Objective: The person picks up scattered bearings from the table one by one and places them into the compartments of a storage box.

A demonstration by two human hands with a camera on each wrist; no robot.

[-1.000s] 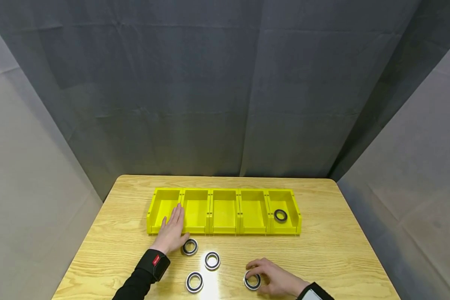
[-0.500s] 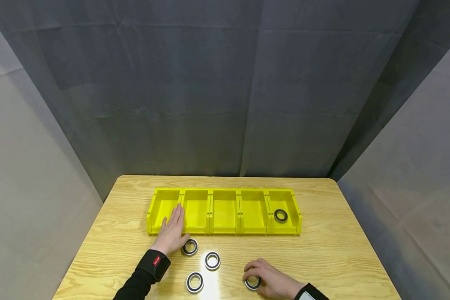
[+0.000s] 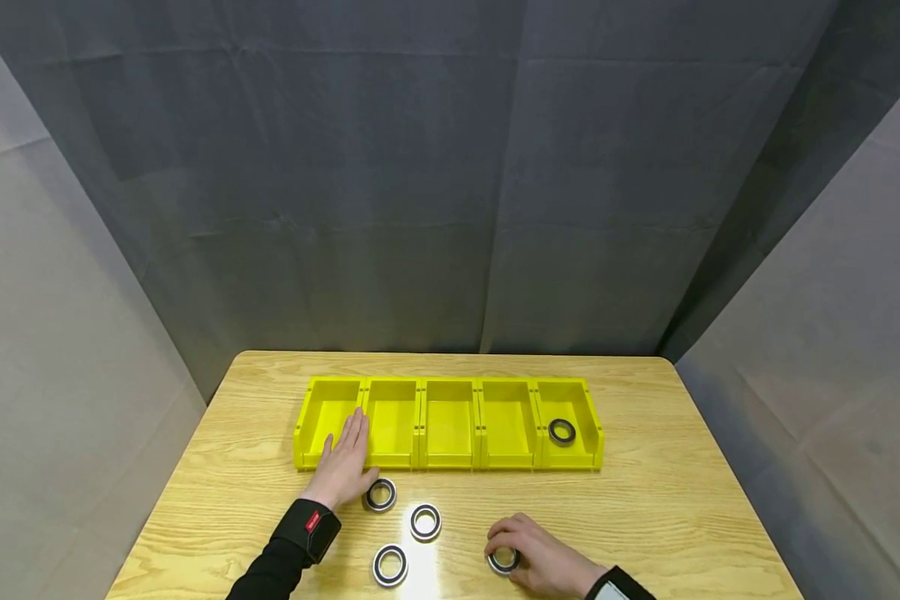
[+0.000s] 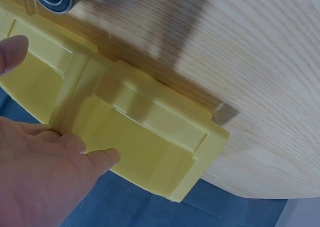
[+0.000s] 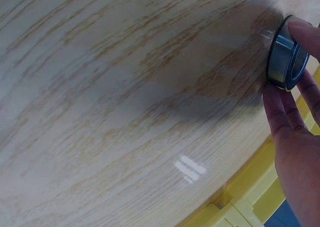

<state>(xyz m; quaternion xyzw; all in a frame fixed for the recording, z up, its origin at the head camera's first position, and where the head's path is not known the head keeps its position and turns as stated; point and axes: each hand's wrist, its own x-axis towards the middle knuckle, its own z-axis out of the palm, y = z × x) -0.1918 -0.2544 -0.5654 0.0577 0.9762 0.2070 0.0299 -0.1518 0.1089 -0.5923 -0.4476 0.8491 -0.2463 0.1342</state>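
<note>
A ball bearing [image 3: 503,572] with a dark seal and shiny metal rim is pinched between the thumb and fingers of my right hand [image 3: 543,558], low over the front right of the table. The right wrist view shows this bearing [image 5: 284,57] tilted, its outer rim gripped. My left hand [image 3: 342,467] lies with straight fingers across the divider between the two leftmost compartments of the yellow bin row [image 3: 450,461]. Close to its thumb sits another bearing [image 3: 380,495] on the table. In the rightmost compartment lies one more bearing [image 3: 562,432].
Two more bearings, one near the middle [image 3: 425,522] and one closer to the front [image 3: 389,566], lie flat on the wooden table [image 3: 667,500]. Grey cloth [image 3: 420,208] hangs behind, with pale panels on both sides.
My right hand has shifted slightly left, and its bearing has tilted and moved a little the same way. The left hand stays in place.
</note>
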